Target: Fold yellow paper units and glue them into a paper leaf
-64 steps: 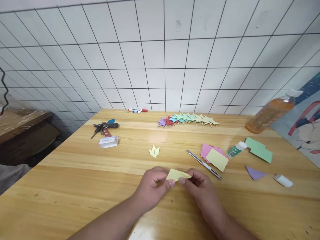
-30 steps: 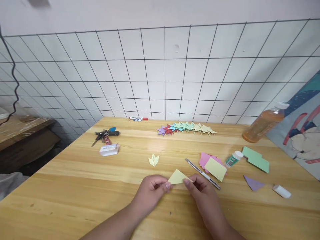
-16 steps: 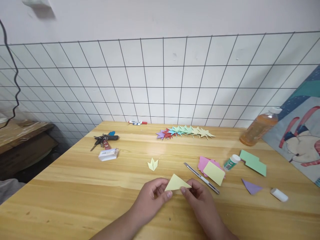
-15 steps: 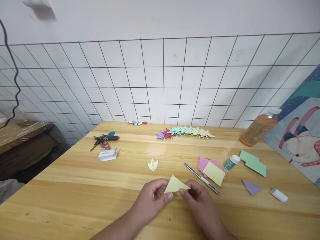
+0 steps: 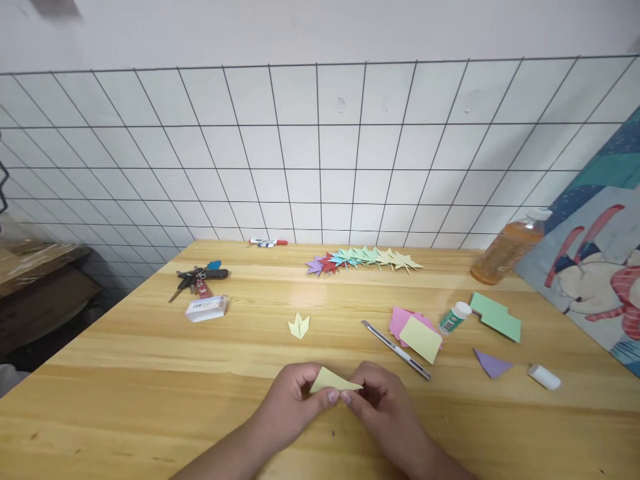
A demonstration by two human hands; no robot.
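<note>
Watching remotely, I see the left hand (image 5: 290, 408) and right hand (image 5: 387, 415) with fingers pinched on the yellow paper triangle (image 5: 329, 381), thumbs now together at its lower edge (half a second ago they were apart). It also looks flatter, so I judge the pressing has moved mid-edge. Beyond, a pointed yellow piece (image 5: 299, 327) lies on the counter (image 5: 150, 367).

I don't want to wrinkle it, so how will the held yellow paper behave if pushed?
The paper, pinched between left hand and right hand, looks thin, so it's probably very light. Its top edge bows, so it likely flexes easily. Its narrow tip might crumple.
</note>
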